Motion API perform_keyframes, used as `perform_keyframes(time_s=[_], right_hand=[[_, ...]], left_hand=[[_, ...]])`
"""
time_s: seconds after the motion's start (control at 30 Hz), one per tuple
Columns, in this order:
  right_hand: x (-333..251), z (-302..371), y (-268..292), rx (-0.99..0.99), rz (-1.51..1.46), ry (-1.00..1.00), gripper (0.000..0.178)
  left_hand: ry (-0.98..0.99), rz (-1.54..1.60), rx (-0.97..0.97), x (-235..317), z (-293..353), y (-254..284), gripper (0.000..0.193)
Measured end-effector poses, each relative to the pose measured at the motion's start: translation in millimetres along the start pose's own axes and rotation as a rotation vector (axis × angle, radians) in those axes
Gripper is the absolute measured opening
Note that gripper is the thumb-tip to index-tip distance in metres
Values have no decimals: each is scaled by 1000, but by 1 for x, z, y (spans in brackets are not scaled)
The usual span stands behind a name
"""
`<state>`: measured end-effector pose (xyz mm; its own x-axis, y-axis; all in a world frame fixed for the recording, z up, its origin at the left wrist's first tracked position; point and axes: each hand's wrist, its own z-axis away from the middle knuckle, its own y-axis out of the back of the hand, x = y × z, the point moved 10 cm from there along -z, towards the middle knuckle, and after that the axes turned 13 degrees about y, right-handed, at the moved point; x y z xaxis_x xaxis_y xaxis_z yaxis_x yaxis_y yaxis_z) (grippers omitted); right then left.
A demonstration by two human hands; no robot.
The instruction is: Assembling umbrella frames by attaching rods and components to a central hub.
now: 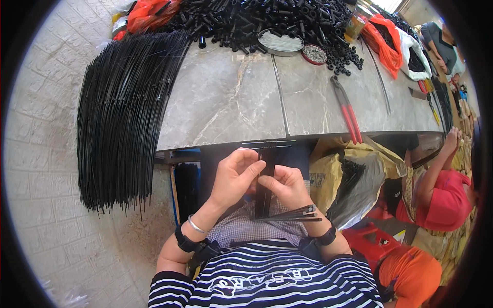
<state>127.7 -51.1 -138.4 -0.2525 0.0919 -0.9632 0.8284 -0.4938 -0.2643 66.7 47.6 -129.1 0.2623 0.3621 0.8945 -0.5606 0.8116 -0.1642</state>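
Note:
In front of my lap, my left hand (233, 177) is closed, thumb and fingers pressed together at the upper part of an upright bundle of thin black rods (263, 203). My right hand (287, 186) closes on the same bundle from the other side, its thumb pointing at the left one. The fingertips partly hide what they pinch. Several more black rods (295, 214) lie crosswise on my checked lap cloth, under my right wrist. A few thin strands (272, 145) show just beyond my fingers, by the table edge.
Many long black rods (128, 113) hang over the left end of the grey table (226, 97). Black tubular parts (241, 23) are heaped at its back, near an oval tin (281, 51) of thin white pins. Red-handled pliers (351, 120) lie right. Another person (444, 200) sits at right.

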Motion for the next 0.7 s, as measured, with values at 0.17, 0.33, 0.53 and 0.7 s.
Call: perform_keyframes(time_s=[0.17, 0.33, 0.53, 0.7], right_hand=[[4, -3, 5, 4, -28, -20, 12], [3, -7, 4, -14, -40, 3, 12], [21, -8, 14, -1, -83, -56, 11], [18, -9, 4, -37, -152, -48, 15]], left_hand=[[-97, 24, -31, 2, -5, 0, 15], [-60, 11, -25, 4, -7, -1, 19], [-70, 9, -61, 10, -13, -2, 17], [-53, -100, -59, 6, -12, 2, 17]])
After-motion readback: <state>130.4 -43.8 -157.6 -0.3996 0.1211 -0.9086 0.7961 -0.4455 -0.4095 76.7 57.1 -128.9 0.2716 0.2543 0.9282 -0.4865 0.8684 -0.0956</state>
